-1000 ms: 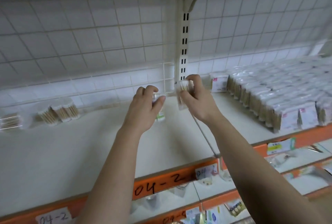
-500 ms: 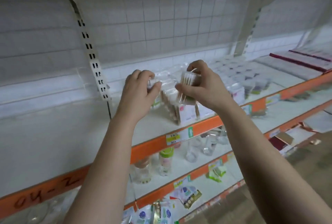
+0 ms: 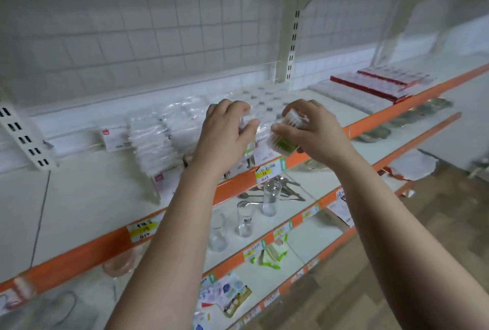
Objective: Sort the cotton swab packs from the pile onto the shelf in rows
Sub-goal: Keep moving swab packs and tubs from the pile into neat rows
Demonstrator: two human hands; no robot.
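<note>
The fingers (image 3: 221, 109) of the left hand (image 3: 225, 134) are curled narrow round a small clear plastic pack of white-tipped cotton swabs (image 3: 247, 119), with the thumb against its near side; most of that pack is hidden behind the hand; the fingers (image 3: 300, 105) of the right hand (image 3: 317, 131) pinch a second clear plastic pack of wooden-stick cotton swabs with a green label (image 3: 287, 135), thumb on the near side and the other fingers over the top, the pack tilted with its swab tips up; the two packs are held close together in the air with a slim gap between them, above the front part of the white shelf with an orange front edge (image 3: 87, 197). Just behind and to the left of the hands stand rows of clear bagged swab packs with white cards (image 3: 156, 142), upright and packed tight from the back of the shelf to its front edge; a yellow price label (image 3: 267, 173) sits on the orange edge below the hands; farther right on the same shelf lie flat red-edged packs (image 3: 375, 83); behind it all runs a white wire grid panel (image 3: 158, 25) with a white slotted upright post (image 3: 292, 39); on the shelf below stand clear drinking glasses (image 3: 270, 197) beside metal spoons (image 3: 289, 192).
</note>
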